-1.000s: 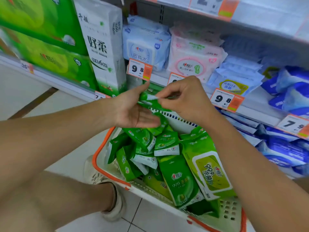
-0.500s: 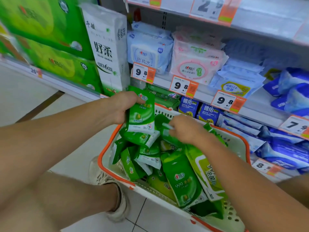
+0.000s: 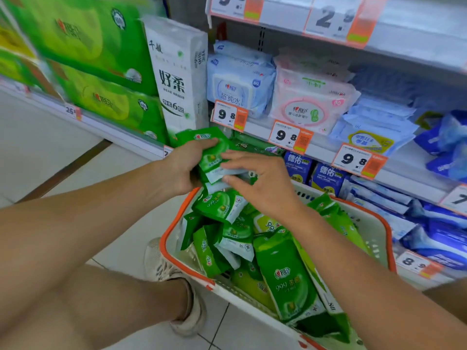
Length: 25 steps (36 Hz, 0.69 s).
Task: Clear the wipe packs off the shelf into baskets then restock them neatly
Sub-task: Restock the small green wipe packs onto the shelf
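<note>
My left hand (image 3: 185,166) grips a small stack of green wipe packs (image 3: 211,150) just above the basket's far left corner, thumb on top. My right hand (image 3: 255,183) lies against the stack's right side with its fingers spread and nearly straight, touching the packs' white ends. Below them a white basket with an orange rim (image 3: 168,238) holds several loose green wipe packs, small ones (image 3: 219,205) at the left and a large one (image 3: 288,281) in front. More green packs (image 3: 252,145) lie on the shelf level behind my hands.
The shelf above carries blue (image 3: 238,87) and pink (image 3: 307,102) wipe packs behind orange price tags. A white tissue pack (image 3: 177,79) and green tissue boxes (image 3: 101,72) stand at the left. Blue packs (image 3: 326,175) fill the lower shelf. My shoe (image 3: 177,286) rests on the tiled floor beside the basket.
My right hand came up out of the basket and now lies against the packs that my left hand holds. The stack in my left hand has grown and tilted toward the shelf.
</note>
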Tool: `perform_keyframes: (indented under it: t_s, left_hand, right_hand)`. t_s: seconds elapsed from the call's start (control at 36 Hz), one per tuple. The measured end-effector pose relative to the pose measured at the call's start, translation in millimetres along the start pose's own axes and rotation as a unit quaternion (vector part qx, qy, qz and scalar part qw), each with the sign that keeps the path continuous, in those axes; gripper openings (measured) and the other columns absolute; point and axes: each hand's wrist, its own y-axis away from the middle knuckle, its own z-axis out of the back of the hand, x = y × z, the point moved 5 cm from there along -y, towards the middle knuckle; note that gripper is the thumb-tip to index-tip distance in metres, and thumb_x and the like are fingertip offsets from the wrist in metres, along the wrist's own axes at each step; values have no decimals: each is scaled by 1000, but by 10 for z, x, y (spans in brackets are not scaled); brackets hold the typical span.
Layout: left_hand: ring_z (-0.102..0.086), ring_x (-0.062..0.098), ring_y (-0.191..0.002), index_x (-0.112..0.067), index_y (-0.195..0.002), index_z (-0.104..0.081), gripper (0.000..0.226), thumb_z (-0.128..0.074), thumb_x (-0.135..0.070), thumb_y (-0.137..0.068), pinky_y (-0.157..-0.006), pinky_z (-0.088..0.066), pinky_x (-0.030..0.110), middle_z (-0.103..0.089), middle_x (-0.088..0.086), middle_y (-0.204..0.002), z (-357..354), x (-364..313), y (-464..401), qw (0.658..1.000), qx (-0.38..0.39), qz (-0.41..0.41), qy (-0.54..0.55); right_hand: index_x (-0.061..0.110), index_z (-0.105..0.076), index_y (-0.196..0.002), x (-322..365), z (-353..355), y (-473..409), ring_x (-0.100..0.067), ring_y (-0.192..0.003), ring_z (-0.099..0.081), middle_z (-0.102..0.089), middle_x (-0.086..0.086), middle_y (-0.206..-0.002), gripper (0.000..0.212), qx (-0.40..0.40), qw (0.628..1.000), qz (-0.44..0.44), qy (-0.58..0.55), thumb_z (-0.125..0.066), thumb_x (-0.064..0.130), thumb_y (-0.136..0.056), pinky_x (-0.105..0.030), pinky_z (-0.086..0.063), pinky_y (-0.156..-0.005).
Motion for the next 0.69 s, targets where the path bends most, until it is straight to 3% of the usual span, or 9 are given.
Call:
perform_keyframes:
  t_s: [0.08,0.17,0.22,0.28,0.39,0.47,0.53,0.61,0.69]
  left_hand:
    - [-73,13,-70,-15,-112,-68,26,-72,-23,-88,-56,-60,28,-76,4,-96,179,-44,-62,992,-91,-71,-54]
    - [-71,9,-67,-17,-118,-63,35,-76,-18,-86,-46,-53,20,-74,0,-100,262,-132,-42,980,-118,-135,-80]
    - [-71,11,-73,-15,-122,-62,40,-77,-16,-85,-48,-54,20,-74,2,-105,275,-163,-48,981,-101,-145,-82]
    - [-72,14,-81,-14,-127,-56,48,-77,-13,-84,-49,-55,21,-72,4,-113,287,-216,-54,977,-97,-162,-98]
    - [-72,19,-89,-11,-132,-50,56,-75,-4,-84,-57,-58,26,-70,7,-116,255,-317,-28,977,-68,-169,-108]
    - [-72,21,-92,-8,-133,-49,52,-72,-2,-87,-65,-59,30,-70,8,-116,226,-416,7,978,-53,-170,-107]
    - [-72,21,-90,-8,-130,-53,43,-68,-1,-89,-66,-60,31,-72,9,-113,180,-513,33,979,-33,-170,-106]
    - [-73,22,-87,-8,-120,-63,28,-62,-2,-93,-69,-62,33,-73,10,-110,69,-684,129,980,0,-171,-99]
    - [-73,20,-83,-10,-112,-66,19,-59,-3,-95,-68,-62,32,-74,10,-105,-89,-862,216,978,19,-189,-86]
  right_hand:
    - [16,-75,-108,-254,5,57,-10,-101,-70,-76,2,-104,23,-56,980,-155,-114,-77,16,-85,-33,-56,-92]
    - [18,-60,-133,-649,-201,178,-10,-116,-61,-66,2,-129,57,71,960,-265,54,-80,36,-83,-37,-50,-102]
    - [19,-45,-146,-817,-452,297,-18,-134,-48,-51,0,-147,87,206,923,-276,172,-78,57,-75,-40,-42,-111]
    - [15,-40,-146,-872,-688,369,-28,-136,-38,-48,-6,-147,95,282,885,-240,281,-73,68,-74,-45,-41,-109]
    - [8,-41,-140,-915,-909,401,-35,-128,-38,-48,-13,-138,91,299,833,-252,391,-72,63,-74,-50,-43,-102]
    - [11,-60,-94,-854,-809,355,-30,-107,-56,-58,-11,-107,57,314,835,-322,318,-74,61,-69,-37,-51,-84]
    - [18,-48,-67,-777,-552,262,-19,-76,-57,-51,0,-77,41,283,852,-397,192,-71,51,-75,-28,-44,-63]
    - [20,-58,-86,-644,-13,18,-15,-95,-53,-53,7,-103,20,187,835,-506,-104,-71,31,-76,-33,-53,-76]
    - [16,-61,-89,-428,557,-332,-17,-74,-54,-57,-4,-104,22,84,837,-484,-242,-74,18,-71,-29,-49,-67]
